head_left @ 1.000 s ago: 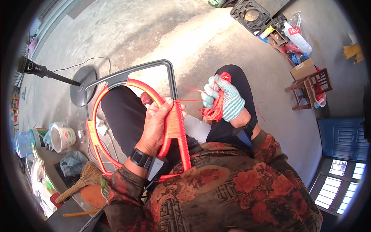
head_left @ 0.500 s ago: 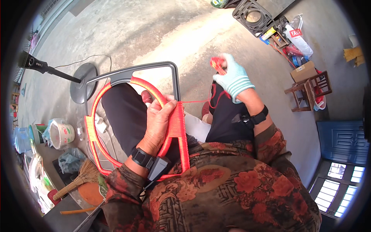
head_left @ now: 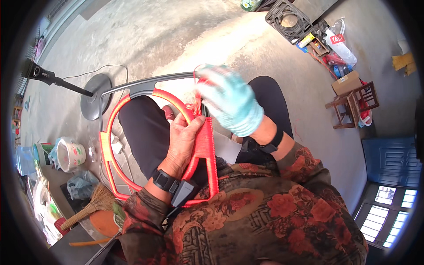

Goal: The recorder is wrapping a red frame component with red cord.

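Note:
A dark metal frame (head_left: pixel 170 77) with a ring inside it rests over my lap, tilted a little. Red cord wrapping (head_left: pixel 204 139) covers its lower part, much of the ring and both side panels; the top bar is bare. My left hand (head_left: pixel 181 141), ungloved, grips the ring and the wrapped panel on the right side, thumb on the red wrapping. Over the frame's upper right corner is my right hand (head_left: pixel 232 101) in a light blue glove, blurred, its fingers closed round a bundle of red cord (head_left: pixel 196 100). Strands hang from it beside the bare bar.
A black stand with a round base (head_left: pixel 97 95) is at the left, its cable on the concrete floor. A white bucket (head_left: pixel 71 154) and a straw broom (head_left: pixel 95 201) lie lower left. To the right are a small wooden stool (head_left: pixel 351 106), a cardboard box (head_left: pixel 348 82) and a black plastic crate (head_left: pixel 289 21).
My right hand has swung left with the red cord bundle, from beside the frame to over its upper right corner. My left hand keeps its hold, and the frame has shifted slightly.

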Tool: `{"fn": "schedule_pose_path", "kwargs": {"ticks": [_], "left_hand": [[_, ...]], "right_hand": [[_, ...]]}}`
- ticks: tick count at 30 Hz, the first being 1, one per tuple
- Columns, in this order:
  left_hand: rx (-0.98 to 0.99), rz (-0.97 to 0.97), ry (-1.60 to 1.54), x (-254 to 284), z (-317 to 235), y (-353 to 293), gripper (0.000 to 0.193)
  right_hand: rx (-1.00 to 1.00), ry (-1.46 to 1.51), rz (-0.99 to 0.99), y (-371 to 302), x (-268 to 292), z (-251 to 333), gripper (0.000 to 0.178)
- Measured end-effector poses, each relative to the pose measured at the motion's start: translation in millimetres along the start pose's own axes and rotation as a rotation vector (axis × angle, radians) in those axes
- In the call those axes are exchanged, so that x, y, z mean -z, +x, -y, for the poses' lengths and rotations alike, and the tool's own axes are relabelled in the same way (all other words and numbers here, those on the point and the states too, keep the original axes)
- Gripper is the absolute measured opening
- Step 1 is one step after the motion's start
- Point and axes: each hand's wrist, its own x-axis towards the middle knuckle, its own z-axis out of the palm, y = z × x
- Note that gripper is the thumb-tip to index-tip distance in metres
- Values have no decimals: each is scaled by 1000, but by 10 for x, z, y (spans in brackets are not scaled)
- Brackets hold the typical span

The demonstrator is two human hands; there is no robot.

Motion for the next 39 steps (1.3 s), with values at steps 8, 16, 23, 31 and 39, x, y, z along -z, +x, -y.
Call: {"fn": "schedule_pose_path", "kwargs": {"ticks": [8, 16, 23, 31, 39], "left_hand": [[234, 158, -160, -29, -61, -19, 27], [249, 59, -117, 8, -44, -29, 22], [135, -10, -165, 96, 5, -14, 21], [88, 24, -163, 24, -39, -14, 22], [79, 33, -104, 66, 40, 9, 18]], "right_hand": [[-1158, 1068, 699, -346, -110, -62, 27], [-1100, 1462, 51, -379, 366, -358, 27], [-823, 2241, -242, -919, 1411, -735, 25], [-1391, 1131, -662, -1611, 1616, -1269, 33], [-1475, 1409, 284, -633, 55, -232, 32]]}}
